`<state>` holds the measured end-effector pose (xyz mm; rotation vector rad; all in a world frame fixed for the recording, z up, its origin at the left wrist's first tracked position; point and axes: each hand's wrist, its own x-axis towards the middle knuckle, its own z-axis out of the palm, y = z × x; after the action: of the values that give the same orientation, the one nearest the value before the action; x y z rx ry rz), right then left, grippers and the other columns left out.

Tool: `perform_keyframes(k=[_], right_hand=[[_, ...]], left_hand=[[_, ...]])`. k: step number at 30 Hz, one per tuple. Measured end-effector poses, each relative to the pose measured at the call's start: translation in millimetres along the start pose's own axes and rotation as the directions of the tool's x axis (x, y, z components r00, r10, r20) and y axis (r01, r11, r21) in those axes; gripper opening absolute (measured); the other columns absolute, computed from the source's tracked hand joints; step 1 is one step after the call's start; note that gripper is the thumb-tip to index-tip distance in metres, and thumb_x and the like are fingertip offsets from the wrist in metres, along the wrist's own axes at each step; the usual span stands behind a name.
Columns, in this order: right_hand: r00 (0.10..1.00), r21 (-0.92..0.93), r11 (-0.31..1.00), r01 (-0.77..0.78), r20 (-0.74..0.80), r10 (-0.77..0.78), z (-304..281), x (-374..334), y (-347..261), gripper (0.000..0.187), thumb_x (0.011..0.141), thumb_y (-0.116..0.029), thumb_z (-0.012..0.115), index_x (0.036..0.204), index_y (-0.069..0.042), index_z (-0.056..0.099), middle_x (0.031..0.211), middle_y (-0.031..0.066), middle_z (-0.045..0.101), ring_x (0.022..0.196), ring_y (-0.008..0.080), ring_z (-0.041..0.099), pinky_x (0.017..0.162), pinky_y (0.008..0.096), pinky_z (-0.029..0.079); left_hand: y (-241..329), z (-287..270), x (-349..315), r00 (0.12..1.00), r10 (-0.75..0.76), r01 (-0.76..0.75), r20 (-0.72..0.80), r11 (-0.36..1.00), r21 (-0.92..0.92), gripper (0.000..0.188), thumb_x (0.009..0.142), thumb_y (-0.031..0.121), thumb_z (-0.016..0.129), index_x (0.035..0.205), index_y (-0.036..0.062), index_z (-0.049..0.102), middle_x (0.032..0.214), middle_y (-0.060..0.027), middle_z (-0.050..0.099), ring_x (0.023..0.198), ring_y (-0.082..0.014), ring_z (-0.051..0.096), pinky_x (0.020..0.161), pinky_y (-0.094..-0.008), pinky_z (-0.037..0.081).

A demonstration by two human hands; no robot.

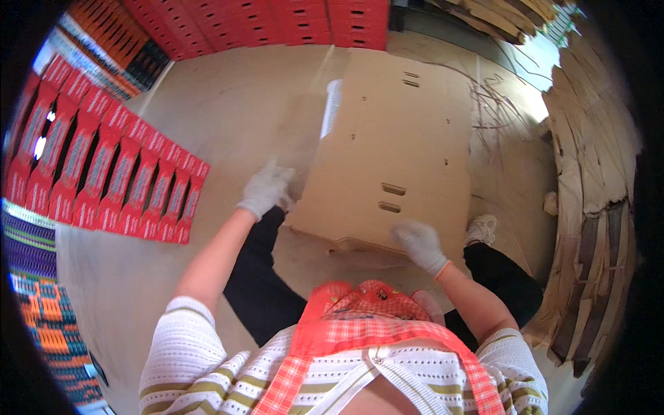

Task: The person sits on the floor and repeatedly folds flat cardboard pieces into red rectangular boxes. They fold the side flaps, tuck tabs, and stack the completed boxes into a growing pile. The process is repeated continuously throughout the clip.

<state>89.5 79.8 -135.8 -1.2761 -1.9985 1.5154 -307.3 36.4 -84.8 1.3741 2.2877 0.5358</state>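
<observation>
A stack of flat brown cardboard sheets (387, 152) lies on the floor in front of me, with slots and small holes in the top one. My left hand (268, 190), in a white glove, is open just left of the stack, its fingers a little blurred and nothing visible in them. My right hand (420, 245), also gloved in white, is over the near right edge of the cardboard. Motion smears its fingers, so their grip and any contact with the sheet are unclear. A white sheet (332, 108) shows beside the stack's far left edge.
Red boxes (104, 152) stand in a row at left; stacked red crates (277, 24) line the back. Folded cardboard (588, 131) is piled along the right. Loose straps (494, 104) lie on the floor right of the stack. My legs straddle its near end, a shoe (481, 229) close by.
</observation>
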Motion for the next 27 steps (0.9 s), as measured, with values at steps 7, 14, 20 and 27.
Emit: perform_keyframes(k=[7, 14, 20, 27], right_hand=[[0.597, 0.305, 0.918, -0.253, -0.697, 0.397, -136.0, 36.6, 95.1, 0.045, 0.096, -0.029, 0.056, 0.13, 0.001, 0.055, 0.131, 0.0117, 0.058, 0.116, 0.024, 0.056, 0.099, 0.0335, 0.042], [0.837, 0.919, 0.38, -0.102, -0.127, 0.532, -121.6, 58.7, 148.4, 0.051, 0.099, -0.044, 0.049, 0.131, -0.005, 0.055, 0.13, 0.0063, 0.059, 0.113, 0.0204, 0.056, 0.098, 0.0344, 0.044], [0.826, 0.673, 0.735, -0.08, -0.369, 0.427, -127.1, 68.2, 116.8, 0.064, 0.094, -0.047, 0.054, 0.132, 0.005, 0.051, 0.13, 0.0151, 0.058, 0.117, 0.0246, 0.055, 0.1, 0.0352, 0.043], [0.77, 0.375, 0.848, -0.376, -0.383, 0.511, -102.3, 90.8, 115.1, 0.077, 0.085, -0.053, 0.063, 0.13, 0.009, 0.05, 0.124, 0.0228, 0.06, 0.113, 0.0298, 0.059, 0.1, 0.039, 0.043]], left_hand=[[-20.6, 141.7, 83.1, 0.929, -0.173, 0.301, 0.328, 0.867, -0.396, 0.078, 0.091, 0.062, 0.046, 0.141, 0.0022, 0.042, 0.134, -0.0244, 0.054, 0.124, -0.0379, 0.052, 0.103, -0.0424, 0.039], [-53.9, 167.7, 53.2, 0.951, -0.292, 0.307, 0.099, 0.922, -0.237, 0.064, 0.089, 0.054, 0.06, 0.122, -0.0004, 0.057, 0.12, -0.0189, 0.063, 0.11, -0.0311, 0.059, 0.094, -0.039, 0.044], [-53.5, 156.7, 45.8, 0.927, -0.325, 0.37, 0.187, 0.708, -0.602, 0.061, 0.095, 0.052, 0.051, 0.132, 0.0037, 0.054, 0.124, -0.0121, 0.062, 0.111, -0.0255, 0.057, 0.098, -0.0362, 0.043], [-20.3, 119.8, 11.6, 0.887, -0.352, 0.438, 0.299, 0.431, -0.789, 0.083, 0.091, 0.071, 0.039, 0.147, 0.0111, 0.038, 0.147, -0.0077, 0.044, 0.13, -0.0255, 0.045, 0.107, -0.039, 0.038]])
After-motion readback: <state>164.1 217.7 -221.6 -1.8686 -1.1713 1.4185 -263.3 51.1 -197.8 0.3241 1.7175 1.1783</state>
